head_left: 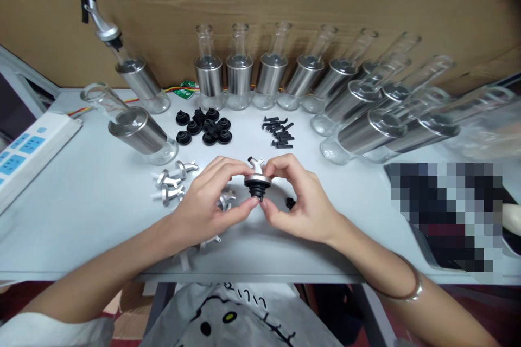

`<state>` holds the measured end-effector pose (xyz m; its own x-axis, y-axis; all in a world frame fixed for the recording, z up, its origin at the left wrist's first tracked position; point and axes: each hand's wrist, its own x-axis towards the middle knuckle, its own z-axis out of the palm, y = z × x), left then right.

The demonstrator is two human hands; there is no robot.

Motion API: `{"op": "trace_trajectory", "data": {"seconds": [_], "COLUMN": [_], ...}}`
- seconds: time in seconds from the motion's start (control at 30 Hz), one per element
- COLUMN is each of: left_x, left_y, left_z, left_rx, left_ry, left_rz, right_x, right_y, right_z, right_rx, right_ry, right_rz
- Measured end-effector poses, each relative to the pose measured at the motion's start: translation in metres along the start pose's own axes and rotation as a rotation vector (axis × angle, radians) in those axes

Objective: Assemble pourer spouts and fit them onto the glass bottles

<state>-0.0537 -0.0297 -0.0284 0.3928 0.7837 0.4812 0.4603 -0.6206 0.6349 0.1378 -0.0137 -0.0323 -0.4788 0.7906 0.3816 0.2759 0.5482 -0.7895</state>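
A bottle pourer [257, 180] with a silver spout on top and a black ribbed stopper below is held upright between my two hands. My left hand [211, 195] pinches it from the left, thumb at the stopper's base and fingers at the silver rim. From the right, my right hand [305, 198] grips it the same way. Several silver pourer spouts [173, 181] lie beside and partly under my left hand. Black stoppers [203, 126] sit in a cluster beyond, with small black levers [279, 131] to their right. A small black part [290, 204] lies by my right thumb.
Glass bottles with steel sleeves [272, 76] line the back and right. At left stand an open bottle [138, 130] and one topped with a complete pourer [101, 24]. A power strip [36, 157] lies at the left edge, a pixelated dark object [448, 217] at the right.
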Motion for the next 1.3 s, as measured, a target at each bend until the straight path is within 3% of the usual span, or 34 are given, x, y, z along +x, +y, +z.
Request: {"op": "trace_trajectory", "data": {"seconds": [1.3], "left_x": [0.0], "left_y": [-0.011], "left_z": [-0.002], "left_rx": [-0.048], "left_ry": [-0.023], "left_rz": [0.065], "right_x": [0.003], "right_y": [0.008], "right_z": [-0.01], "right_rx": [-0.088], "right_ry": [-0.014], "right_rz": [-0.124]}}
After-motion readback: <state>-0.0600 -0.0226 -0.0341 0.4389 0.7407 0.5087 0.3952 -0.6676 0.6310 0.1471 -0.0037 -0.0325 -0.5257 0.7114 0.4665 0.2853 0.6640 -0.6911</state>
